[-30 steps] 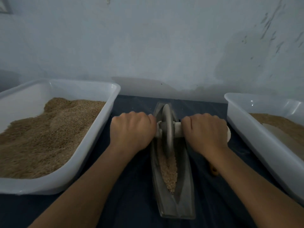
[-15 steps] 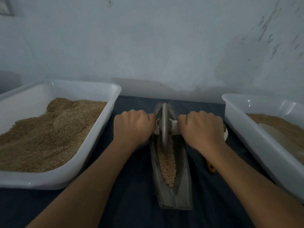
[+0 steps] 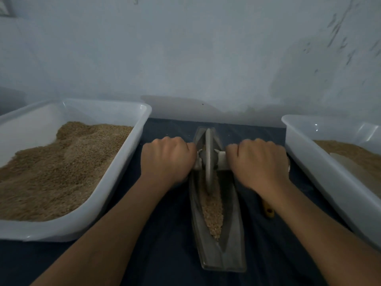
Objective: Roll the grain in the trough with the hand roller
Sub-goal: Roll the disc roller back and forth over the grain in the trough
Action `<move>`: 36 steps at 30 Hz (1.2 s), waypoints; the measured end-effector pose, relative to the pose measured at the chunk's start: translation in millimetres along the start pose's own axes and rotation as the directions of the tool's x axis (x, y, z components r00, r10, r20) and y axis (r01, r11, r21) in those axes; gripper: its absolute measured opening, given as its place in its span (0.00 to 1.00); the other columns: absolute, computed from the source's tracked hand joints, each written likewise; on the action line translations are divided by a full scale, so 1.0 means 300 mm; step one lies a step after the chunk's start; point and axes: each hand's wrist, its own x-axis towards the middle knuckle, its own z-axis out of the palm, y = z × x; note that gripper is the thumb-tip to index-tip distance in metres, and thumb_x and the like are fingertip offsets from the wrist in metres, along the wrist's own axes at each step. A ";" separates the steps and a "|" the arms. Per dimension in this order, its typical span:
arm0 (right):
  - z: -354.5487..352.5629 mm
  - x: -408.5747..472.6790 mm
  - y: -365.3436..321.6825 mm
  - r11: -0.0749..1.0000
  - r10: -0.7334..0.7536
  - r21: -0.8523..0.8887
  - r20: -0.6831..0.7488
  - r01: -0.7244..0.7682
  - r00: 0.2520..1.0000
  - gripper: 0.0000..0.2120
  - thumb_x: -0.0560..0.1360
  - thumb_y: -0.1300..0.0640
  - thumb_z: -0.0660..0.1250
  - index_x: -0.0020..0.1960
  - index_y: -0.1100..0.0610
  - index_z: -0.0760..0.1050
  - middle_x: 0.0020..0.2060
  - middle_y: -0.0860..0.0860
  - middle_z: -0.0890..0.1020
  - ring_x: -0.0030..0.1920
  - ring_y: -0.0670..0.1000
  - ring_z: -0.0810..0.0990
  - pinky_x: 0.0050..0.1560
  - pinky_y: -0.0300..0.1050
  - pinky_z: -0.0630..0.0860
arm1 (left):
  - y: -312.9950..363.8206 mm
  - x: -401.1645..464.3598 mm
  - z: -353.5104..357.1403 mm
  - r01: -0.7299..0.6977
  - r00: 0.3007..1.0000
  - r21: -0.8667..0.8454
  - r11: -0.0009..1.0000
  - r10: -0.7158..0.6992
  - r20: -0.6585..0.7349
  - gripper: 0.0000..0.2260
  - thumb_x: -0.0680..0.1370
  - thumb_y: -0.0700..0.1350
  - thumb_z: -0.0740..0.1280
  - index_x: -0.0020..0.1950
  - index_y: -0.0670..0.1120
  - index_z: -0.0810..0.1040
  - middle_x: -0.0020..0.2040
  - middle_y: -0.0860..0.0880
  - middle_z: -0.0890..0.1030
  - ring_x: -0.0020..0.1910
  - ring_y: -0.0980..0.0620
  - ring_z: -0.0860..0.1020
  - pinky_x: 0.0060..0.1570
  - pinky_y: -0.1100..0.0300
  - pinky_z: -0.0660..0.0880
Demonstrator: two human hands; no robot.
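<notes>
Left hand (image 3: 168, 159), right hand (image 3: 258, 164) clamped on hand roller (image 3: 208, 159) handles; disc in trough (image 3: 216, 250) grain (image 3: 212, 211).

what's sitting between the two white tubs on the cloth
In the head view, the trough of grain, with both hands gripping the hand roller standing in it.

1 head view, close, facing forward-down toward wall (image 3: 185, 48).
</notes>
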 end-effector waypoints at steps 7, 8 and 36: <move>0.083 0.217 0.034 1.000 -0.006 -0.023 0.399 0.017 0.917 0.28 0.77 0.41 0.42 0.40 0.55 0.75 0.35 0.56 0.78 0.36 0.57 0.75 0.37 0.49 0.66 | -0.042 0.193 0.040 0.360 0.881 -0.235 0.903 -0.246 0.405 0.17 0.79 0.57 0.49 0.43 0.51 0.73 0.42 0.49 0.72 0.39 0.47 0.70 0.46 0.49 0.65; 0.082 0.224 0.034 1.000 0.005 -0.013 0.436 0.000 0.900 0.28 0.76 0.41 0.42 0.41 0.56 0.76 0.36 0.57 0.79 0.37 0.58 0.76 0.38 0.50 0.68 | -0.041 0.205 0.040 0.349 0.879 -0.225 0.910 -0.234 0.416 0.18 0.79 0.57 0.48 0.44 0.51 0.73 0.45 0.49 0.73 0.40 0.46 0.70 0.47 0.49 0.65; 0.098 0.224 0.049 0.999 0.013 0.027 0.454 -0.028 0.891 0.28 0.74 0.42 0.42 0.41 0.55 0.77 0.37 0.56 0.79 0.38 0.57 0.77 0.35 0.49 0.61 | -0.059 0.247 0.016 0.223 0.841 -0.200 0.954 -0.084 0.534 0.23 0.67 0.55 0.50 0.52 0.51 0.78 0.51 0.47 0.77 0.47 0.45 0.74 0.48 0.47 0.66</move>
